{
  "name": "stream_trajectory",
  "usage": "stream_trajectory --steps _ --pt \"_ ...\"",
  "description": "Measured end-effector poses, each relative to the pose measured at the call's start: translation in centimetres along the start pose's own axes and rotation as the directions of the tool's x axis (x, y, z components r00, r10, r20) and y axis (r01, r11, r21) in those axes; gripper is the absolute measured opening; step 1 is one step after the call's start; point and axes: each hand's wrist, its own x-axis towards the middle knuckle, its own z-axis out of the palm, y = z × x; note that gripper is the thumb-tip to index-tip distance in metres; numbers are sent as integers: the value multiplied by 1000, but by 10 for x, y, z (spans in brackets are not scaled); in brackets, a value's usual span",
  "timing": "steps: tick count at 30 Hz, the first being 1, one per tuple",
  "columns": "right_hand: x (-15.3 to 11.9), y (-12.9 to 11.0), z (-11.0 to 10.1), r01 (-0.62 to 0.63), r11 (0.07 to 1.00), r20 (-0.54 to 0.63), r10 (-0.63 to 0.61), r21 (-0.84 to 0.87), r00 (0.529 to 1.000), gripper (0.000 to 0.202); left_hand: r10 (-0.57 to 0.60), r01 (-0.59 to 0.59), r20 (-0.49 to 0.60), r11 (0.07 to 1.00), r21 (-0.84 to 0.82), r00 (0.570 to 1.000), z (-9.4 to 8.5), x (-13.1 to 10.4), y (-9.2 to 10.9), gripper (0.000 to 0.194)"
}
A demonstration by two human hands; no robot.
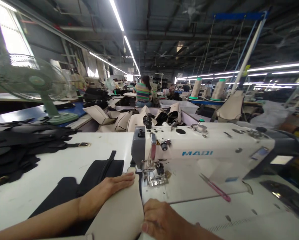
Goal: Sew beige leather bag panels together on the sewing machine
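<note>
A beige leather-like panel (121, 210) lies beside the needle area of a white sewing machine (204, 140), with a strip of black material showing under its right edge. My left hand (114, 186) rests flat on the panel's upper part, fingers stretched toward the machine. Lower down, my right hand (163, 218) is closed on the panel's right edge, thumb and curled fingers pinching it. The presser foot (158, 180) stands just right of the panel's narrow end. Black cut pieces (99, 173) lie under and beyond my left forearm.
Pink-handled snips (216, 188) lie on the machine bed. Black strapped pieces (21, 143) are heaped at left near a green fan (49, 86). Beige pieces (124, 121) fill a bin behind the table. Thread cones (218, 89) stand at back right. A person in a striped top (143, 91) is farther off.
</note>
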Motion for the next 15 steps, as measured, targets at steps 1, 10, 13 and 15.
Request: stream_trajectory --steps 1,10,13,15 --pt "-1 -2 -4 9 1000 -11 -9 10 1000 32 -15 15 -26 1000 0 1000 4 1 2 55" --pt "10 21 -21 -384 888 -318 297 -255 900 20 -111 121 -191 992 40 975 25 11 13 35" --pt "14 31 -14 -369 884 -306 280 -288 910 29 -117 127 -220 991 34 969 31 10 14 36" --pt "16 30 -15 -373 882 -293 289 -289 911 29 -133 143 -229 989 29 964 34 8 15 37"
